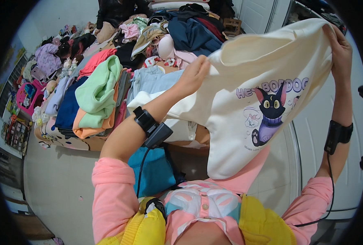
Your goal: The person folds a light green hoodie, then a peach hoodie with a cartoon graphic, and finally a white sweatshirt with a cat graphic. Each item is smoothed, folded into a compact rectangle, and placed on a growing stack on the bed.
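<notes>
- The left hand is pinching one edge of a cream fabric sweatshirt with a black-cat print, its fingers closed.
- The right hand is gripping the sweatshirt's far upper corner, raised higher than the left.
- The sweatshirt is hanging stretched between both hands, above the floor.
- A folded mint-green soft garment is lying atop a clothes stack, left of the left forearm.

One head-worn fisheye faces forward and down — close to the cream garment
</notes>
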Tool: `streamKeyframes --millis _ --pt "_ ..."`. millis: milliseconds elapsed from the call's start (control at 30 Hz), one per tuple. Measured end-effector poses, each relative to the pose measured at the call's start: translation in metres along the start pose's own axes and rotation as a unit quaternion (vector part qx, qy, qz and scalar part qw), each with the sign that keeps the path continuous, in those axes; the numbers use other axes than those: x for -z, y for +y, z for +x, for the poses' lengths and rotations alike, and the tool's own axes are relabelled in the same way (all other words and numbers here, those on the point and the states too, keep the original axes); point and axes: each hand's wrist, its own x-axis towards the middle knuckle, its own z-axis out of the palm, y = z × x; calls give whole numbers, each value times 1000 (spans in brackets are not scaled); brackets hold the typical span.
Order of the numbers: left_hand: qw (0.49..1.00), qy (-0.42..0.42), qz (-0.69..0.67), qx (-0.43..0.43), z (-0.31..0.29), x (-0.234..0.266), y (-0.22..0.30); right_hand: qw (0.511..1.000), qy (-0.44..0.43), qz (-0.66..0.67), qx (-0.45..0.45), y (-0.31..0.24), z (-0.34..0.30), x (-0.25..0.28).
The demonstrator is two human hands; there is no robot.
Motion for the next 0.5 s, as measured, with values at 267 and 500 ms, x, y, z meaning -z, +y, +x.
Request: streamKeyframes --millis 267,500 --pt "999 -16 0 -29 -16 46 40 998 -32 -53 -30 11 -14 25" --pt "946 -196 258 -10 -61 100 71 985 26 -139 97 34 -52 104"
